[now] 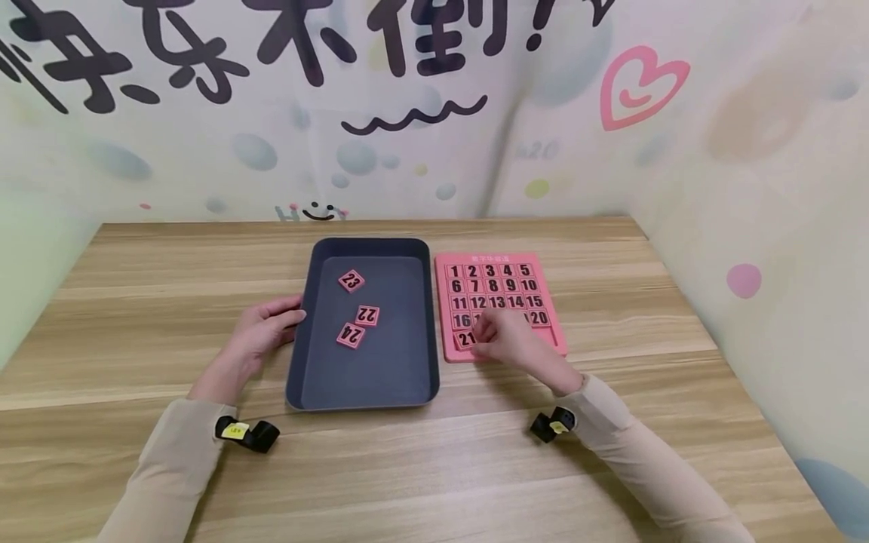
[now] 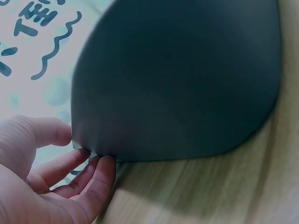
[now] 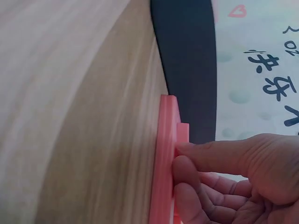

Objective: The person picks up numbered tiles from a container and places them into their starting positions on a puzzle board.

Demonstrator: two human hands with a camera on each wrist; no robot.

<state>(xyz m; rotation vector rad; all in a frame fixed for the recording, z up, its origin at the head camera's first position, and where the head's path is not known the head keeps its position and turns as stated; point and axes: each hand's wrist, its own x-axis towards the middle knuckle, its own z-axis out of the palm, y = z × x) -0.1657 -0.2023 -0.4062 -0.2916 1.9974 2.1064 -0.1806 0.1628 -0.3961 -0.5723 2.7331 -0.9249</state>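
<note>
My left hand (image 1: 265, 329) holds the left side of a dark grey tray (image 1: 370, 386), with its thumb at the rim and its fingers against the outer wall (image 2: 177, 107). Inside the tray lie three loose pink number tiles: 23 (image 1: 351, 281), 22 (image 1: 367, 315) and 24 (image 1: 351, 335). At the lower left of a pink number board (image 1: 554, 341), my right hand (image 1: 505, 339) pinches the 21 tile (image 1: 465, 340) by its right side. That tile sits slightly askew and stands above the board's frame (image 3: 164, 163) in the right wrist view. The hand hides part of the fourth row.
The board stands close to the tray's right side and bears rows of tiles from 1 upward. Both lie on a wood-grain table (image 1: 204, 286). A printed wall (image 1: 434, 173) rises behind the table's back edge. Black camera straps circle both wrists.
</note>
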